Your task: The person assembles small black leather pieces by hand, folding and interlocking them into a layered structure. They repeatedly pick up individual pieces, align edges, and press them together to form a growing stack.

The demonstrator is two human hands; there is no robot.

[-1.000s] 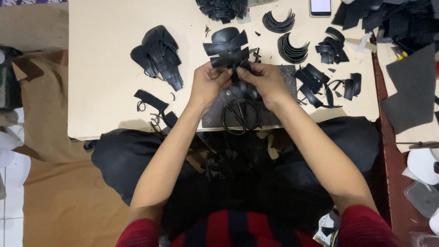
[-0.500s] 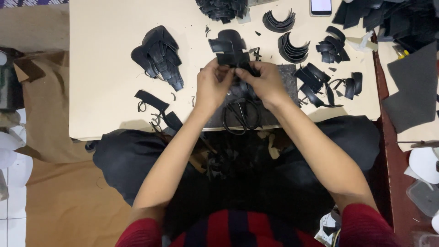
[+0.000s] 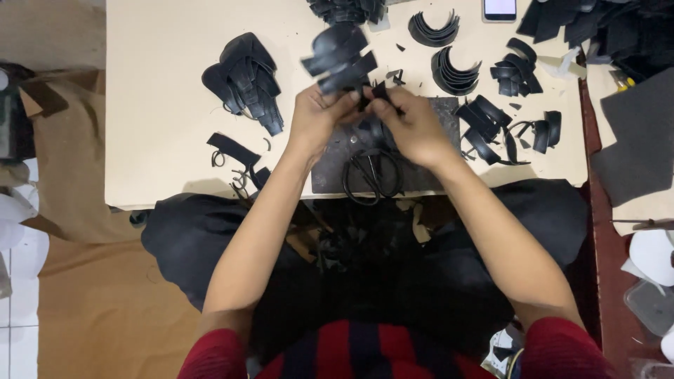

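Both hands, left hand [image 3: 317,116] and right hand [image 3: 411,126], grip black leather pieces [image 3: 340,56] over the counter [image 3: 161,140], sorted piles [image 3: 246,77] done, loose scraps [image 3: 239,158] remaining.

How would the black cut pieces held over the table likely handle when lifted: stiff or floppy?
The black pieces fan out from the left hand without drooping, so probably fairly stiff yet bendable. They look thin and flat, likely light. Stacked loosely, they may slide apart, so the right hand pinching beside them seems helpful.
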